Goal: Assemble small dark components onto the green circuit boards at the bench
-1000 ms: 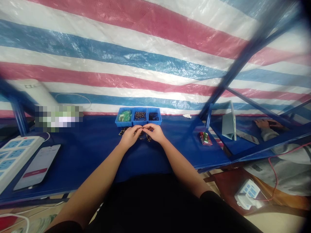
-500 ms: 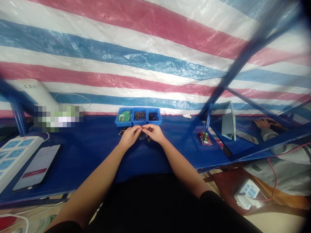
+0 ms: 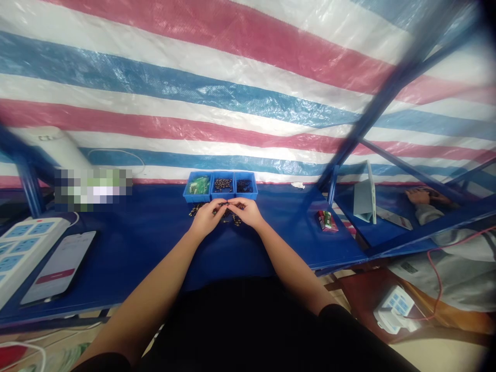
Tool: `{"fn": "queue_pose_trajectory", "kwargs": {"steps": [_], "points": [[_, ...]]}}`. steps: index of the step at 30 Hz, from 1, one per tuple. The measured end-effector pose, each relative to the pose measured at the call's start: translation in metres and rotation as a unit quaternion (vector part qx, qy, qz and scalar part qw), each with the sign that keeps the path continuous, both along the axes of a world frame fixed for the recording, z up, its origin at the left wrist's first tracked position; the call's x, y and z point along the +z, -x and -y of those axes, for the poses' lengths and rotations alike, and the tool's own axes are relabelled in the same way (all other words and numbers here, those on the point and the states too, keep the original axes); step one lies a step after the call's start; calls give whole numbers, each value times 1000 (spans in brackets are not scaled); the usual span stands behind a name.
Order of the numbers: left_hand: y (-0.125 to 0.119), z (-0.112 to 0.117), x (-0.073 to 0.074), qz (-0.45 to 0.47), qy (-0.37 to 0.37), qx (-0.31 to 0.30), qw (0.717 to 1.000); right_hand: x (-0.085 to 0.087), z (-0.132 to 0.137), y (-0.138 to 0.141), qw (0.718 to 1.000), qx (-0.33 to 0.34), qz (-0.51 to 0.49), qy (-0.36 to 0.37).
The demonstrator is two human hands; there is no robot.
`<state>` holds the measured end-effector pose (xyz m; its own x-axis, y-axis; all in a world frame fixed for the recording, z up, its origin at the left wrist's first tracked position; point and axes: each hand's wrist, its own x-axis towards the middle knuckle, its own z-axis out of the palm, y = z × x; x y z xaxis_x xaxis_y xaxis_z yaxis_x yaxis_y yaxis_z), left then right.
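My left hand [image 3: 208, 215] and my right hand [image 3: 245, 211] meet fingertip to fingertip just in front of three blue bins. Both are closed in a pinch, on something dark and too small to make out. Small dark parts with brassy bits [image 3: 235, 220] lie on the table under and beside my fingers, partly hidden by them. The left bin [image 3: 197, 198] holds green and whitish pieces in clear plastic. Small brassy and dark parts fill the middle bin [image 3: 222, 196], and black pieces are in the right bin [image 3: 246, 196].
On the blue table [image 3: 147, 248], a phone [image 3: 58, 266] and a white power strip [image 3: 29, 248] lie at left. A small red-green box [image 3: 327, 221] sits right, near a blue frame post [image 3: 332, 186]. Beyond it are a tablet in a case [image 3: 365, 199] and another person's hand [image 3: 417, 197].
My fingertips have shifted slightly, and the right fingers sit a little further from the left ones. Otherwise my arms and the bins stay in place.
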<state>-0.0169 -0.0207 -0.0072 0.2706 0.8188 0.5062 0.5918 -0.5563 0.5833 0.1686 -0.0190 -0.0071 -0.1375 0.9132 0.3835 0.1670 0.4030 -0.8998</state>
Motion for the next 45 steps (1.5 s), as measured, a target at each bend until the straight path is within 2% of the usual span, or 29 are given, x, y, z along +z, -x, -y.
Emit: {"fn": "queue_pose_trajectory", "kwargs": {"steps": [7, 18, 25, 30, 45], "points": [[1, -1, -2, -17, 9, -11, 1000, -1, 1, 1, 1000, 13, -6, 8], [0, 5, 9, -28, 12, -25, 999, 5, 5, 3, 1000, 8, 8, 8], [0, 2, 5, 2, 12, -8, 1000, -1, 0, 1, 1000, -2, 1, 10], [0, 0, 1, -15, 0, -3, 1000, -1, 0, 2, 1000, 7, -6, 12], [0, 4, 5, -20, 14, -12, 1000, 0, 1, 3, 1000, -5, 1, 5]]}}
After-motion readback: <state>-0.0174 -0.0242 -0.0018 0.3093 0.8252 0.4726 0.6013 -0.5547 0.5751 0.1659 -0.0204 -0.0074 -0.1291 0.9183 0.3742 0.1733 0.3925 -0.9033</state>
